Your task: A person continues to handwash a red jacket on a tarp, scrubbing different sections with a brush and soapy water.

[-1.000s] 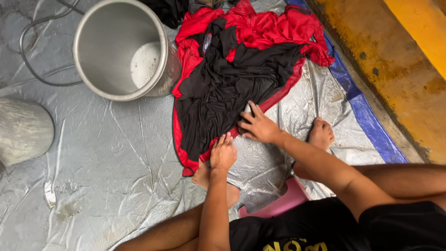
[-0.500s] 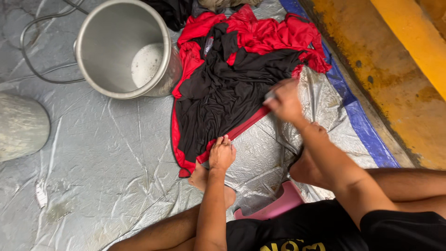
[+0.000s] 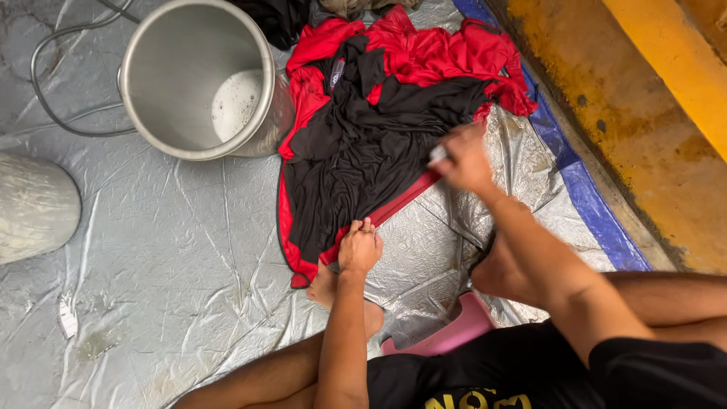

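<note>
Left hand pinches the hem of the red-and-black garment spread on the silver tarp; blurred right hand grips something small, beside the steel pot.

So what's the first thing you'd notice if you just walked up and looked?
The red and black garment, spread on the silver tarp in the middle. The left hand pins its near edge, while the right hand, blurred, is at its right side holding something small and pale. At upper left stands a big metal pot with foamy water inside.
</note>
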